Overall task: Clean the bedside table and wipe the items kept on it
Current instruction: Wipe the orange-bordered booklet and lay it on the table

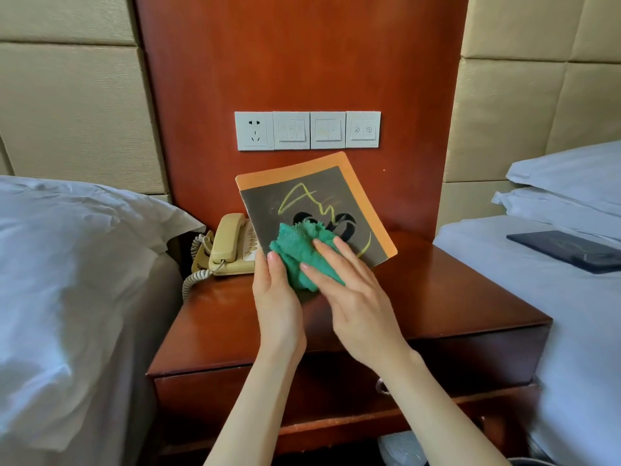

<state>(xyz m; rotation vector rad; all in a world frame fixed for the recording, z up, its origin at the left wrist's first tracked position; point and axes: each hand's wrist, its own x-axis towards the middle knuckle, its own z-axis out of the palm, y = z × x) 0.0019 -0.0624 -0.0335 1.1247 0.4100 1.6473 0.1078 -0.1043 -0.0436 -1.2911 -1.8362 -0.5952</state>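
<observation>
A thin booklet (314, 196) with an orange border and a dark cover is held tilted above the reddish wooden bedside table (437, 290). My left hand (277, 301) grips the booklet's lower left edge. A crumpled green cloth (299, 250) lies on the cover, and my right hand (349, 287) presses it there with straight fingers. A beige corded telephone (228, 243) stands at the table's back left, partly hidden behind the booklet.
Beds with white linen flank the table on both sides. A dark flat item (568, 248) lies on the right bed. A row of white wall switches and a socket (307, 130) sits on the wooden panel behind. A drawer front (235, 391) runs below the tabletop.
</observation>
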